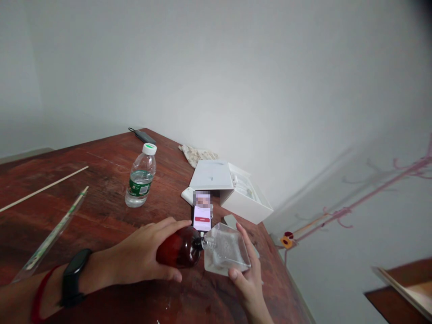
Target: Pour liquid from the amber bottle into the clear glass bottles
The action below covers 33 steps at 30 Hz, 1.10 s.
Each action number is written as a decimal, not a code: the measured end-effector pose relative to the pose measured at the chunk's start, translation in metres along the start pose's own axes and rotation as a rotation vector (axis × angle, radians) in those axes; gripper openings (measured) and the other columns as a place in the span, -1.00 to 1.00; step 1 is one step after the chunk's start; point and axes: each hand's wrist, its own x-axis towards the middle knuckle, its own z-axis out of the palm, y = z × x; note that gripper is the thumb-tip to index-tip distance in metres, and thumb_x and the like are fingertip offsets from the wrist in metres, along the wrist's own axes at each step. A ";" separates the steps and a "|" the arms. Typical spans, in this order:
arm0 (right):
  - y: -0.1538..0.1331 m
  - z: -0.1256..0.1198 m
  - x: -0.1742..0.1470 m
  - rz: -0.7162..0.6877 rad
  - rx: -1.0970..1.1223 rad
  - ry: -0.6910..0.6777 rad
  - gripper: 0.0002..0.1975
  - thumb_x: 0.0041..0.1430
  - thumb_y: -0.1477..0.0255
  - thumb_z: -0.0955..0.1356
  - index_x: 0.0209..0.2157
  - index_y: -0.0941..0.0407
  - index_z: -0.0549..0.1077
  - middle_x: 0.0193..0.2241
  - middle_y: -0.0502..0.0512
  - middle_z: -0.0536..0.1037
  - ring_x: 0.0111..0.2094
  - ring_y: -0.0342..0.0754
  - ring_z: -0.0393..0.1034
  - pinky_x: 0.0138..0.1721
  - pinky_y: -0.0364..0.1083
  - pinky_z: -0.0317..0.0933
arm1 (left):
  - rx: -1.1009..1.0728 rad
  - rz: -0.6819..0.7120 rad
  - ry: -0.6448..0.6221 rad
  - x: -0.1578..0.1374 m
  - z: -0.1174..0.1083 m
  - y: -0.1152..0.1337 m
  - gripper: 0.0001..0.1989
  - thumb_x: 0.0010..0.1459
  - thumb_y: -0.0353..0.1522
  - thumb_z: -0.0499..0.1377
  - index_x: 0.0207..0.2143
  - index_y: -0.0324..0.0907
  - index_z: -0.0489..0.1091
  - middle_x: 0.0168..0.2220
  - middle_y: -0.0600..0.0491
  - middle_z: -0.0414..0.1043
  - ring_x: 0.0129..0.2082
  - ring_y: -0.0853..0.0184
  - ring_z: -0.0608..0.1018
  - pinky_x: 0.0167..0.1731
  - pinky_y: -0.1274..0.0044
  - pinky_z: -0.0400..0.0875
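Observation:
My left hand (151, 252) is wrapped round a dark reddish-brown bottle (180, 248), tipped on its side with its black neck pointing right. In my right hand (248, 274) is a clear square bottle (227, 249), also on its side, its threaded neck pointing left. The two necks meet mouth to mouth, or nearly so; whether they touch I cannot tell. Whitish foam or film shows inside the clear bottle. Just behind the bottles lies a phone (202, 218) with a lit screen.
A water bottle (139, 180) with a white cap stands on the brown wooden table (104, 211). Chopsticks in a wrapper (57, 234) and a bare stick (47, 188) lie left. Behind are an open white box (248, 202), a cloth (194, 154) and a grey case (145, 136).

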 end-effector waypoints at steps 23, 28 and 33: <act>0.005 -0.003 0.000 -0.020 0.018 -0.029 -0.05 -0.01 -0.09 0.60 0.35 0.00 0.43 0.17 0.27 0.65 0.10 0.37 0.62 0.04 0.16 0.56 | -0.048 -0.042 -0.066 0.001 -0.007 0.010 -0.03 0.08 -0.05 0.51 0.43 -0.04 0.19 0.38 -0.08 0.38 0.32 -0.13 0.46 0.34 0.14 0.35; 0.006 -0.004 0.000 -0.026 0.021 -0.034 -0.07 0.01 -0.09 0.59 0.35 -0.02 0.43 0.19 0.25 0.65 0.12 0.36 0.61 0.07 0.16 0.54 | -0.064 -0.054 -0.093 0.002 -0.007 0.011 -0.01 0.07 -0.08 0.52 0.44 -0.08 0.17 0.40 -0.11 0.35 0.35 -0.11 0.43 0.35 0.13 0.31; 0.008 -0.006 0.000 -0.031 -0.008 -0.026 -0.03 0.00 -0.11 0.58 0.37 0.00 0.42 0.21 0.27 0.62 0.15 0.39 0.59 0.08 0.18 0.53 | -0.075 -0.062 -0.090 0.001 -0.008 0.012 -0.01 0.07 -0.10 0.52 0.44 -0.08 0.17 0.42 -0.10 0.33 0.37 -0.10 0.40 0.38 0.14 0.28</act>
